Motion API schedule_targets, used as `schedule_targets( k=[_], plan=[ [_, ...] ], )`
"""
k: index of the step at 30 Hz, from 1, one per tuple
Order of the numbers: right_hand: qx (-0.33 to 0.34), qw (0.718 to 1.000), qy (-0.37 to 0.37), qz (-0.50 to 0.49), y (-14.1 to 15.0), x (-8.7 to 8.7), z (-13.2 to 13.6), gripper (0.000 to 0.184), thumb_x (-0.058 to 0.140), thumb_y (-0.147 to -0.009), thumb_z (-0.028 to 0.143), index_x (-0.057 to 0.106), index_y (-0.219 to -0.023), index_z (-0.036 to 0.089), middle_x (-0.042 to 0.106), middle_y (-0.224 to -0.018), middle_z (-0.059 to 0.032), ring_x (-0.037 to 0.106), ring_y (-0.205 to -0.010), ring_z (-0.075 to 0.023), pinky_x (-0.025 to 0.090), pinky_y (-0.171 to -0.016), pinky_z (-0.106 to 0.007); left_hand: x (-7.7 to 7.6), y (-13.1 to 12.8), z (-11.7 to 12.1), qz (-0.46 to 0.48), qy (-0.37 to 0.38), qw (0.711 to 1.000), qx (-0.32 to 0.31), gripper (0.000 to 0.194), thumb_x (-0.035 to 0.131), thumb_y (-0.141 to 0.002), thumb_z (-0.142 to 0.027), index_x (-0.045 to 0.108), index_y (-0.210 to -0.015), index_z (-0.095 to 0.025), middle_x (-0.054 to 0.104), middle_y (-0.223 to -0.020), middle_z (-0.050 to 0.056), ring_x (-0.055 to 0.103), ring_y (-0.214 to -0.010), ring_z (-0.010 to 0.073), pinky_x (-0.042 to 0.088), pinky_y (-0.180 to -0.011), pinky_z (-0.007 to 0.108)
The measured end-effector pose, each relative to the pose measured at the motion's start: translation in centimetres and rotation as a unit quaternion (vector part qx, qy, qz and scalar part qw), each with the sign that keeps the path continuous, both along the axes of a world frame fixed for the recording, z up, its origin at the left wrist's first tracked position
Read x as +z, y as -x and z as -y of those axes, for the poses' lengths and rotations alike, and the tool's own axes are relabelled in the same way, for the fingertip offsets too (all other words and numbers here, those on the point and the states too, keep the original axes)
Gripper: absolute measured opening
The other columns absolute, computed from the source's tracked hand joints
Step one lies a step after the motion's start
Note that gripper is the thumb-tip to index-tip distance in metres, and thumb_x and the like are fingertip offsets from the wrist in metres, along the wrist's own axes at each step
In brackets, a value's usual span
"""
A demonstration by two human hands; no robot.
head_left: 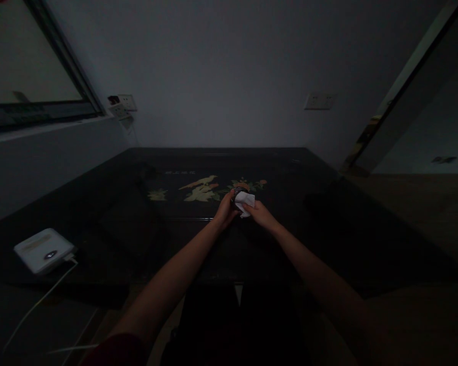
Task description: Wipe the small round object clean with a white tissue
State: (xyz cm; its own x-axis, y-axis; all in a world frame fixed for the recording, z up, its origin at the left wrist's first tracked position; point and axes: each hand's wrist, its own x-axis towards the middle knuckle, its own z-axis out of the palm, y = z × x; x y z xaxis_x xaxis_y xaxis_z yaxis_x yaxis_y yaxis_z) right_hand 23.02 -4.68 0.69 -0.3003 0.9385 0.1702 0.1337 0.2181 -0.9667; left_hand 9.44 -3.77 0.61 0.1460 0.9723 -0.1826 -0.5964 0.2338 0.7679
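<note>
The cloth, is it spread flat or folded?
Not spread flat: the cloth is held in the right hand, its outline uneven, against the dark object in the left hand. Whether it's folded, I cannot tell.

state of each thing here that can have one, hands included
left hand: gripping dark object
right hand: gripping white cloth
dark object: held up, partly covered; details too dark
white cloth: creased, against dark object
white box: lying flat on black table
white cable: plugged into white box
right wall sockets: no plug visible
</note>
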Motion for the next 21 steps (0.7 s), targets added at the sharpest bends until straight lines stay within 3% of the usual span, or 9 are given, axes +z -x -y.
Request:
schedule_targets(
  k=[5, 9, 12, 16, 21],
  plan=[
    [0.009, 0.999, -0.016, 0.035, 0.0, 0.0, 0.0, 0.022, 0.054, -0.081, 0.024, 0.068, -0.094, 0.012, 0.070, -0.083, -0.0031, 0.062, -0.077, -0.0171, 0.047, -0.076, -0.029, 0.1, -0.1, 0.0, -0.001, 0.001, 1.000, 0.006, 0.029, 0.053, -0.088, -0.039, 0.064, -0.105, -0.018, 0.068, -0.082, 0.004, 0.063, -0.070, 0.0165, 0.049, -0.064, 0.026],
    [0.010, 0.987, -0.079, 0.139, -0.2, 0.2, 0.2, 0.018, 0.053, -0.083, 0.021, 0.068, -0.087, 0.012, 0.069, -0.078, -0.0040, 0.062, -0.073, -0.0175, 0.046, -0.071, -0.027, 0.3, -0.1, 0.1, 0.006, 0.000, 1.000, 0.010, 0.028, 0.055, -0.088, -0.038, 0.064, -0.104, -0.017, 0.068, -0.082, 0.004, 0.063, -0.069, 0.0154, 0.049, -0.066, 0.026],
    [0.005, 0.960, -0.139, 0.243, -0.3, 0.8, 0.7, 0.018, 0.051, -0.084, 0.016, 0.069, -0.088, 0.013, 0.071, -0.083, -0.0063, 0.064, -0.077, -0.0190, 0.046, -0.072, -0.027, 0.3, -0.1, 0.2, 0.006, -0.001, 1.000, 0.009, 0.030, 0.057, -0.086, -0.039, 0.064, -0.105, -0.017, 0.070, -0.086, 0.005, 0.064, -0.072, 0.0158, 0.049, -0.065, 0.025],
    [0.032, 0.913, -0.209, 0.348, -0.6, 1.6, 1.4, 0.029, 0.048, -0.084, 0.011, 0.068, -0.104, 0.017, 0.071, -0.108, -0.0096, 0.065, -0.098, -0.0217, 0.048, -0.085, -0.031, 0.3, -0.1, 0.1, 0.011, -0.010, 1.000, -0.002, 0.031, 0.055, -0.088, -0.039, 0.064, -0.107, -0.016, 0.071, -0.094, 0.007, 0.066, -0.081, 0.0180, 0.051, -0.069, 0.026],
    [0.021, 0.861, -0.298, 0.412, -1.0, 1.7, 1.5, 0.055, 0.045, -0.079, 0.000, 0.058, -0.129, 0.020, 0.057, -0.136, -0.0097, 0.047, -0.131, -0.0204, 0.037, -0.108, -0.038, -0.1, -0.2, -0.3, 0.028, -0.028, 0.999, -0.008, 0.032, 0.057, -0.087, -0.038, 0.066, -0.106, -0.015, 0.072, -0.095, 0.008, 0.067, -0.087, 0.0197, 0.051, -0.080, 0.029]
  ],
)
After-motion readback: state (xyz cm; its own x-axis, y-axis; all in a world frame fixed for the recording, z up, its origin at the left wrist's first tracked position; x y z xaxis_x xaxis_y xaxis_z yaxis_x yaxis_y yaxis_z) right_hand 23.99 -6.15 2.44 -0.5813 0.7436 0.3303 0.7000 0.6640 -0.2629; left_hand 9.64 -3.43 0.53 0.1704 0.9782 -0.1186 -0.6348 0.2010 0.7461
